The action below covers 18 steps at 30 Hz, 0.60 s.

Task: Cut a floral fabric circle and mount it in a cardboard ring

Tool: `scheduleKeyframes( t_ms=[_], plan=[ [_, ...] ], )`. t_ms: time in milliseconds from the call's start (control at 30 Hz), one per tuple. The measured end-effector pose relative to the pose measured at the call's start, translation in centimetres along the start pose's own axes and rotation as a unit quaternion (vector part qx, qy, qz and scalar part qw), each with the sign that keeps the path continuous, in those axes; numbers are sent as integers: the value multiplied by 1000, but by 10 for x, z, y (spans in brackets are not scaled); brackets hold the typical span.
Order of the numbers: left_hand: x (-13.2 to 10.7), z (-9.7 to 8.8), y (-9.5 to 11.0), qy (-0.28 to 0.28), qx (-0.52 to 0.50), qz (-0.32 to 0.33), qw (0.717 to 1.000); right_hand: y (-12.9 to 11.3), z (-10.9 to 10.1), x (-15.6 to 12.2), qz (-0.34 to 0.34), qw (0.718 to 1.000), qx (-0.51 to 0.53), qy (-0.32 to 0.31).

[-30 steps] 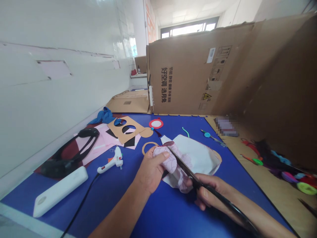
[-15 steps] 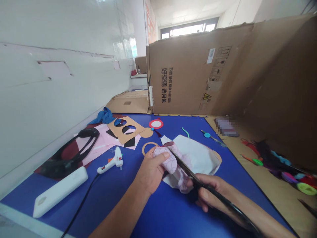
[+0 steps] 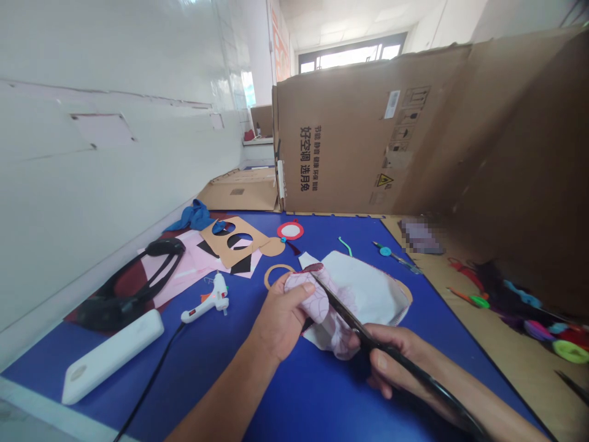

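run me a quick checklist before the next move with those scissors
1. Left hand holding the pink patterned fabric: ok, its fingers wrap the bunched fabric.
2. Right hand holding the black-handled scissors: ok, the handle sits in its grip.
3. Left thumb clear of the blades: not ok, it looks very close to them.
4. Blades open or shut: cannot tell, the fabric and hands hide the view.
5. Hot glue gun away from the hands: ok, it lies apart from them on the blue mat.
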<state>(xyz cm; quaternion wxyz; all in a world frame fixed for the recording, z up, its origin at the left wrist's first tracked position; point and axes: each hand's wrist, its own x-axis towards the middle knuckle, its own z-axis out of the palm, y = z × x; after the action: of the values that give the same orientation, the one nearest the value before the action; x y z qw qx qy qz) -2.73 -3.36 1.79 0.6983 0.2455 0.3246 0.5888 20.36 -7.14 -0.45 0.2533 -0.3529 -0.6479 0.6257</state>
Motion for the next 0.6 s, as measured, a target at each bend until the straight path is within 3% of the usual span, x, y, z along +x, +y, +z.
scheduleKeyframes(
  t_ms=[267,600],
  plan=[
    [1,0,0,2,2,5,1000,12,0,1,12,999,28,11],
    [-1,2,2,-18,20,-3,1000,9,-2,2,5,1000,24,-10]
  ],
)
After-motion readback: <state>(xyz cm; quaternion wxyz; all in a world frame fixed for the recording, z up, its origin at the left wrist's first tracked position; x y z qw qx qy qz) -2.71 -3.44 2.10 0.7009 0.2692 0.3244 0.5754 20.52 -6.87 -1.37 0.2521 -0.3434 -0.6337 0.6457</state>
